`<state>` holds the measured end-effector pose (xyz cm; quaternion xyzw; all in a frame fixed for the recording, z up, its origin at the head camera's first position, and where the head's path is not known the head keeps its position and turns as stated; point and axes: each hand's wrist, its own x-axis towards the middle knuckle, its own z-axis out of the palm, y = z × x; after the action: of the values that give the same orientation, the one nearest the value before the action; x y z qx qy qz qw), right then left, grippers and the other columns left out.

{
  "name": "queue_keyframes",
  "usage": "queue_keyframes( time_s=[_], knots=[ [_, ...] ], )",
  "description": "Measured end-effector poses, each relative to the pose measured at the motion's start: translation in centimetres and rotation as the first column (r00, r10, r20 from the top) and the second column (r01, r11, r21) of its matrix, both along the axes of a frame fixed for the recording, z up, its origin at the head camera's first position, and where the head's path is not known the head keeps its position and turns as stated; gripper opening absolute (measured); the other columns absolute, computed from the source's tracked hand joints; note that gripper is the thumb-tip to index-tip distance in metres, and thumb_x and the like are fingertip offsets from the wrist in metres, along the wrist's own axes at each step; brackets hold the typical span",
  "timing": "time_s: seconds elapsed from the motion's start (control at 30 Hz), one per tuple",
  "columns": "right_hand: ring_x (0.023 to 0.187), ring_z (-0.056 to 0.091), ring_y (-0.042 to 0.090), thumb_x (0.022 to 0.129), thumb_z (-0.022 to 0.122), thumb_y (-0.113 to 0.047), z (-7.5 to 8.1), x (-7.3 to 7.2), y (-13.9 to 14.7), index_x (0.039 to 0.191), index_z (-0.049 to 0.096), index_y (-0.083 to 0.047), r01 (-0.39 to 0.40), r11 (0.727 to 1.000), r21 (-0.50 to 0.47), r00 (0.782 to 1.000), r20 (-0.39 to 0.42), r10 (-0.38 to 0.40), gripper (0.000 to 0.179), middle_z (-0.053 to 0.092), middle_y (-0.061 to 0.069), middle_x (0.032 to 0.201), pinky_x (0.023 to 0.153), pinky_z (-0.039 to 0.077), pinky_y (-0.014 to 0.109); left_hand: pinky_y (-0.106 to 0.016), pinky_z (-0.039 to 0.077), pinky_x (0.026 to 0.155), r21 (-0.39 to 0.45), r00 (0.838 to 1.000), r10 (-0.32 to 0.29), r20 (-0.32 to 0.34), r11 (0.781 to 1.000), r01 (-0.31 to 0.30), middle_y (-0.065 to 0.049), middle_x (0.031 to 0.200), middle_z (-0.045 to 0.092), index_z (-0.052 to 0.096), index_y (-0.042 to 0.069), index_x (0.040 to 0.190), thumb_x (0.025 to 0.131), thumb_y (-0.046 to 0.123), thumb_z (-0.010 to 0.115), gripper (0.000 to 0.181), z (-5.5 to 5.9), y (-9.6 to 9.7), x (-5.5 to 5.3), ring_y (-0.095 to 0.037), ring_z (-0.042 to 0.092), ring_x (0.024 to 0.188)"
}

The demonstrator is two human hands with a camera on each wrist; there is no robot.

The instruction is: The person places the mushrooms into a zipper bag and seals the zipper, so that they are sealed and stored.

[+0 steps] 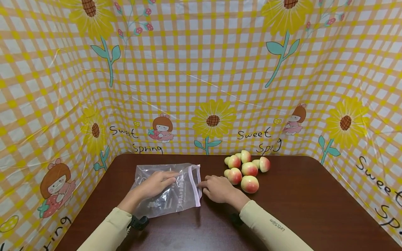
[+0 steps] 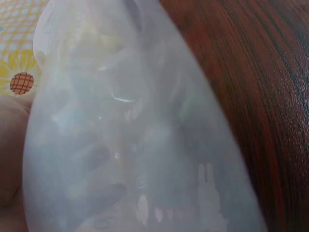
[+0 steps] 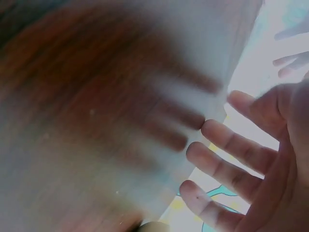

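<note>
A clear plastic zip bag [image 1: 169, 198] lies on the table, its pale pink zip strip [image 1: 194, 188] on the right side. My left hand [image 1: 158, 183] rests flat on top of the bag. In the left wrist view the bag's film [image 2: 159, 145] fills most of the picture, with part of a hand at the left edge. My right hand [image 1: 218, 188] is at the bag's zip end, its index finger reaching the bag's edge. The right wrist view shows this hand's [image 3: 256, 154] fingers spread and gently bent, with no object gripped.
Several rounded yellow-and-red fruits [image 1: 250, 184] sit in a cluster just beyond and right of my right hand. The dark brown table [image 1: 301, 209] is bounded at the back and sides by a checked sunflower cloth [image 1: 213, 80].
</note>
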<state>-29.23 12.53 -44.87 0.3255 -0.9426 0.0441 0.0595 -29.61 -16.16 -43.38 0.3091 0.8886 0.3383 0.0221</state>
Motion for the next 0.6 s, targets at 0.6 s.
queue_keyframes(
  time_s=[0.6],
  knots=[
    [0.094, 0.072, 0.027, 0.101, 0.054, -0.045, -0.48, -0.49, -0.7, 0.127, 0.072, -0.025, 0.089, 0.996, -0.011, 0.989, 0.12, -0.087, 0.037, 0.077, 0.006, 0.109, 0.062, 0.055, 0.045, -0.054, 0.032, 0.119, 0.005, 1.0, -0.007, 0.017, 1.0, 0.007, -0.009, 0.146, 0.057, 0.06, 0.012, 0.141, 0.106, 0.023, 0.052, 0.038, -0.01, 0.03, 0.09, -0.037, 0.043, 0.143]
  ],
)
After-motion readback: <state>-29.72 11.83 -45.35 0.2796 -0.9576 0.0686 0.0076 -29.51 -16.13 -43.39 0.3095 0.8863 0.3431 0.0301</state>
